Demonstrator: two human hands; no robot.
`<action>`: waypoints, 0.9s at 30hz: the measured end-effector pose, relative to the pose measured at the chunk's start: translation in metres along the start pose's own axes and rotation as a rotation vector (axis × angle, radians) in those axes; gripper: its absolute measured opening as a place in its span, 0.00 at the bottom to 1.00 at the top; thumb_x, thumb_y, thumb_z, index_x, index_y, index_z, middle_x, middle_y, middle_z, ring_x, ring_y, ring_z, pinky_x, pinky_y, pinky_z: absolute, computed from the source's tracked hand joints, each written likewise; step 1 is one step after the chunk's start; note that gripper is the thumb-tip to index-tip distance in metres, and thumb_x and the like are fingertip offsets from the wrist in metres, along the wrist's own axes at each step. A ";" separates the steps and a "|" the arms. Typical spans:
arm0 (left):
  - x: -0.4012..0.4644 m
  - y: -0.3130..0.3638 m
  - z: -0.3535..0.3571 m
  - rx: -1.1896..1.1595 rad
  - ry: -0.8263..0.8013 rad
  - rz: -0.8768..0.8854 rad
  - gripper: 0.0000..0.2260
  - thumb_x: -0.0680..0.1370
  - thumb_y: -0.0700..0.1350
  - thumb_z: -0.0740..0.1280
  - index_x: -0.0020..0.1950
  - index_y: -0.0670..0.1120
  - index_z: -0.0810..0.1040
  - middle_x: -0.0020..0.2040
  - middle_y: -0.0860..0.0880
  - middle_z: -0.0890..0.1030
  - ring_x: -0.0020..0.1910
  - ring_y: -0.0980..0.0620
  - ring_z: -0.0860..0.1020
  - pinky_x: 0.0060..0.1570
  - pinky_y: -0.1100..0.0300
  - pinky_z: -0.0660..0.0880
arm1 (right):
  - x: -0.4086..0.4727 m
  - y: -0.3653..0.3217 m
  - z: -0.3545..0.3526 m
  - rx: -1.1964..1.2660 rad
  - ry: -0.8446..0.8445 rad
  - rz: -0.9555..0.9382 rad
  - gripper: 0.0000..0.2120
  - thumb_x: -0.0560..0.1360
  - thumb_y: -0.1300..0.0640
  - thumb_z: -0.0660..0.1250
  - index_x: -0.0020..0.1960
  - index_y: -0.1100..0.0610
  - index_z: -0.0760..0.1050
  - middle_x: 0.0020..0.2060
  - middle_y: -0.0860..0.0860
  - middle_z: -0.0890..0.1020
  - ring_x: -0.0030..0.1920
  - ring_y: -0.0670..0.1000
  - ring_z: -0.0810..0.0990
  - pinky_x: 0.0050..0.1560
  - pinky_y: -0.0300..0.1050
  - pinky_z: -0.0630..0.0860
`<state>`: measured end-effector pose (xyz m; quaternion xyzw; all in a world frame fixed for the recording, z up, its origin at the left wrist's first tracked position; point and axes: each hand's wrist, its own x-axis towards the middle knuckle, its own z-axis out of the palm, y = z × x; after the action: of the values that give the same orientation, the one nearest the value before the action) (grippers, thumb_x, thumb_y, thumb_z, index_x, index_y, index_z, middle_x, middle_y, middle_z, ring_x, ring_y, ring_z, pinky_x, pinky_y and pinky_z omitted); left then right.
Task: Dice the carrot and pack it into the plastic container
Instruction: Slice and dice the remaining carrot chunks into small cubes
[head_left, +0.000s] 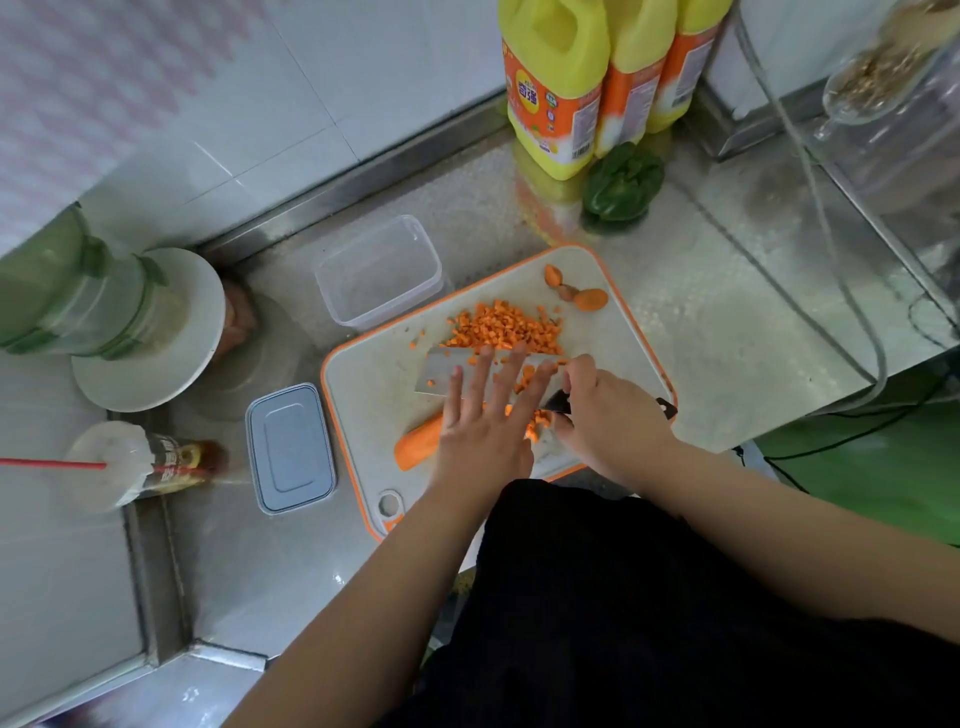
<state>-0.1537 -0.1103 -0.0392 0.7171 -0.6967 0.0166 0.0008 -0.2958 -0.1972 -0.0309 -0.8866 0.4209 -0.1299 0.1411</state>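
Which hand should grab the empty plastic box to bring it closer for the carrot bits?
The left hand, probably. Its fingers are straight and hold nothing, and the box sits on its side. The right hand grips the knife.

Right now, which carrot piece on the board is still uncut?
The long carrot chunk at the board's near left edge, partly under the left hand; the diced carrot pile and the end scraps lie farther back.

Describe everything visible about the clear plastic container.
The plastic container is a clear, rectangular tub with rounded corners and a thicker rim. It looks like thin transparent plastic. It stands upright, open and empty on the steel counter, just beyond the far left corner of the cutting board. No hand touches it. Its grey lid lies apart, nearer the person.
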 end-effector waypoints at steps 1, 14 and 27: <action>0.007 0.005 0.001 -0.017 -0.032 0.000 0.45 0.64 0.49 0.76 0.77 0.55 0.59 0.78 0.48 0.59 0.76 0.39 0.59 0.72 0.39 0.54 | -0.001 0.001 0.001 -0.001 0.004 -0.005 0.26 0.60 0.58 0.79 0.47 0.63 0.67 0.27 0.55 0.76 0.22 0.56 0.75 0.22 0.41 0.64; 0.044 0.013 0.000 -0.014 -0.294 -0.163 0.38 0.75 0.58 0.65 0.80 0.57 0.48 0.81 0.51 0.44 0.78 0.42 0.41 0.72 0.37 0.35 | -0.002 0.035 -0.015 -0.140 0.097 -0.119 0.31 0.52 0.57 0.83 0.43 0.63 0.66 0.23 0.53 0.73 0.20 0.52 0.72 0.24 0.38 0.59; 0.056 -0.005 -0.002 -0.060 -0.354 -0.413 0.34 0.81 0.65 0.50 0.81 0.52 0.40 0.81 0.53 0.39 0.79 0.44 0.37 0.75 0.39 0.36 | 0.002 0.089 -0.036 -0.054 0.123 -0.059 0.28 0.53 0.59 0.84 0.40 0.62 0.66 0.23 0.53 0.73 0.20 0.55 0.73 0.26 0.37 0.59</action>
<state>-0.1475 -0.1659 -0.0357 0.8355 -0.5251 -0.1302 -0.0961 -0.3707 -0.2576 -0.0297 -0.8925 0.4057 -0.1769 0.0871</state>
